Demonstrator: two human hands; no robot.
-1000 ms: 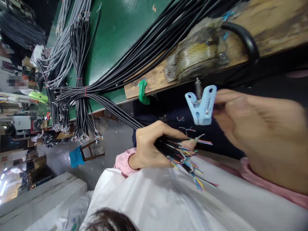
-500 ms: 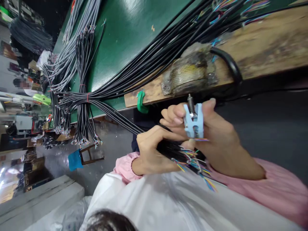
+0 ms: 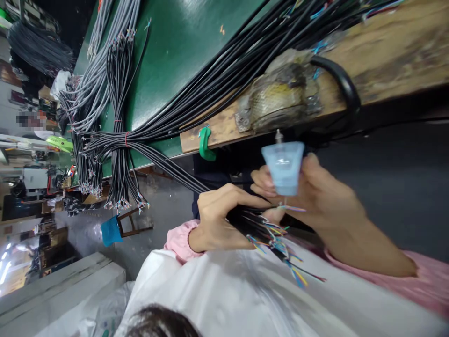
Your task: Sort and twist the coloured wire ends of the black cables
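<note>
My left hand [image 3: 224,210] is closed around a bundle of black cables [image 3: 242,221], whose stripped ends show thin coloured wires [image 3: 280,243]. Near its fingertips, a few thin wires [image 3: 294,208] reach up to the bottom of a light-blue plastic clip [image 3: 283,168]. That clip sits on a metal shaft [image 3: 279,136] and is smeared by motion into a cone shape. Around the clip is my right hand [image 3: 326,192], thumb at its right side and curled fingers behind its left side, with a gap between them. Above the shaft, a tape-wrapped motor-like body [image 3: 277,105] is fixed to a wooden board.
More black cables [image 3: 210,98] lie over the green table [image 3: 182,51] and the wooden board [image 3: 393,56]. A green clamp [image 3: 206,144] grips the board's edge. Grey and black cable bundles [image 3: 119,79] are at the left. A blue-topped stool [image 3: 111,230] stands on the floor.
The clip's jaws were sharp and pressed between my right thumb and fingers; now the clip is blurred. My right thumb has moved off it, and the hand has shifted slightly right and down.
</note>
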